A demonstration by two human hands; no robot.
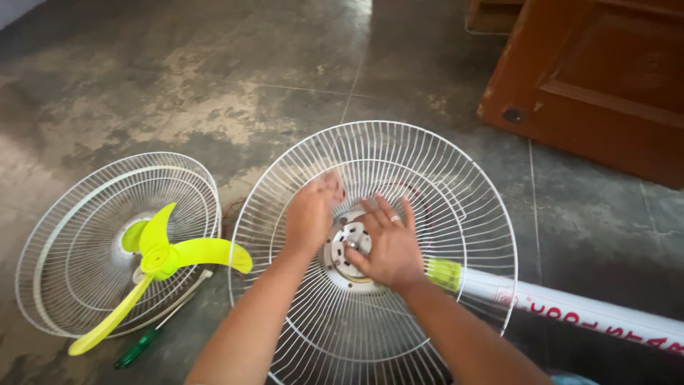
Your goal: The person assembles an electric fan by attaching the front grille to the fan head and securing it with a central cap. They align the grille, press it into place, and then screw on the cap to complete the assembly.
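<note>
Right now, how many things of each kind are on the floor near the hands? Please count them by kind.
White wire grilles: 2 (one under the hands, one at left)
Yellow-green blade: 1
Green screwdriver: 1
White pole: 1
Total: 5

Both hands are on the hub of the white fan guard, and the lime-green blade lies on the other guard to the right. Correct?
Not quite. The head view shows the lime-green blade on the other guard to the left, not the right. The left hand and right hand are indeed at the hub of the white fan guard.
</note>
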